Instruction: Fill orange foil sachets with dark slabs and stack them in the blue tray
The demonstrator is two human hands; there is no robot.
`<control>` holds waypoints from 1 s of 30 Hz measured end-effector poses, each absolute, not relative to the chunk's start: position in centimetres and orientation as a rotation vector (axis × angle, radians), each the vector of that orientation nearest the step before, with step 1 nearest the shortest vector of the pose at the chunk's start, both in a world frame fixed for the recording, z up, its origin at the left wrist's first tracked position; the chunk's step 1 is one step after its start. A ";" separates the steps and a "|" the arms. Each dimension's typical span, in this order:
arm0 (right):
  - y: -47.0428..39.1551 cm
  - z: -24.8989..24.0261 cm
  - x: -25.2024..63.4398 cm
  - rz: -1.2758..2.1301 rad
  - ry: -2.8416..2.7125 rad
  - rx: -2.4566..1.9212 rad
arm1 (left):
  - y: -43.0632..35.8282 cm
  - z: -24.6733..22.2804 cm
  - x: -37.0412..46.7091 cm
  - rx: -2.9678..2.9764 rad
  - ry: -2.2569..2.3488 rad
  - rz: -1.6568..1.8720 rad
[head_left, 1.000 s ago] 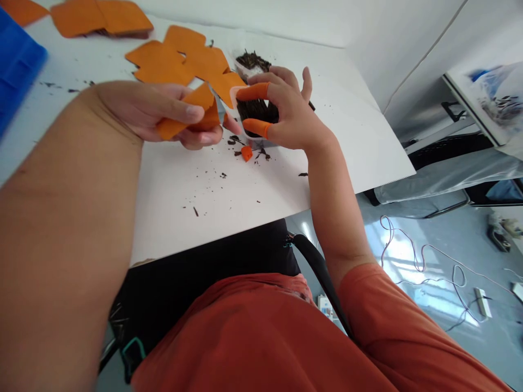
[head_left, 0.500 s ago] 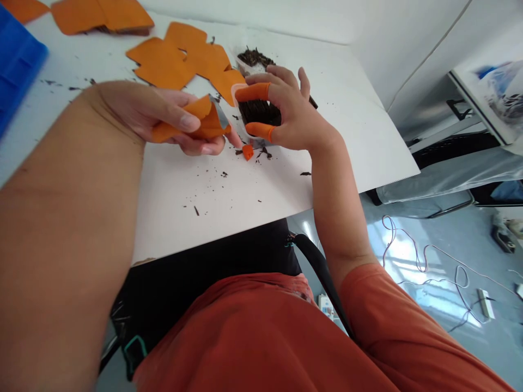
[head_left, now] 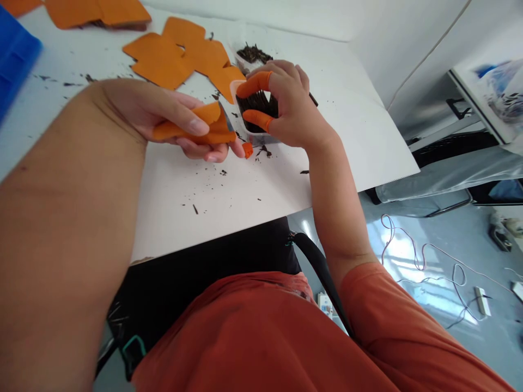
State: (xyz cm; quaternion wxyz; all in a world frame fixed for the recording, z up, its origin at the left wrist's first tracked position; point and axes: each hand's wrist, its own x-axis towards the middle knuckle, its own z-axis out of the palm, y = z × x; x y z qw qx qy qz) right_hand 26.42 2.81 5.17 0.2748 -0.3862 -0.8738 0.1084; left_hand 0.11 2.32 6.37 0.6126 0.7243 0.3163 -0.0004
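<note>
An orange pouch (head_left: pixel 212 130) with a silvery inside is held in my left hand (head_left: pixel 175 117), its mouth turned to the right. My right hand (head_left: pixel 286 100) has orange covers on thumb and index finger. Those two fingers are apart over a clear plastic tub (head_left: pixel 261 138) of dark brown strips (head_left: pixel 255 103), with nothing visible between them. A small orange scrap (head_left: pixel 248 150) lies just beyond my left fingertips. Behind the tub stands a second clear container (head_left: pixel 241 62) with dark shreds (head_left: pixel 254 53).
Flat orange pouches (head_left: pixel 175 54) overlap behind my left hand, and a stack (head_left: pixel 98 12) lies at the far left beside a blue bin (head_left: pixel 16 54). Dark crumbs dot the white table (head_left: pixel 261 185). A person's grey-clad leg (head_left: pixel 449 174) is at the right.
My right hand has shifted slightly left, with thumb and index finger lower over the strips. The pouch in my left hand has moved slightly right and its opening has changed shape.
</note>
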 end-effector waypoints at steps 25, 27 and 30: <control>1.2 6.0 24.9 0.290 -2.341 -0.826 | 2.2 5.5 -0.2 1.394 0.689 0.522; 1.7 5.7 24.9 0.332 -2.274 -0.729 | 2.0 5.7 0.0 1.386 0.689 0.556; 2.7 5.1 24.9 0.410 -2.281 -0.622 | 1.9 5.8 0.2 1.468 0.711 0.512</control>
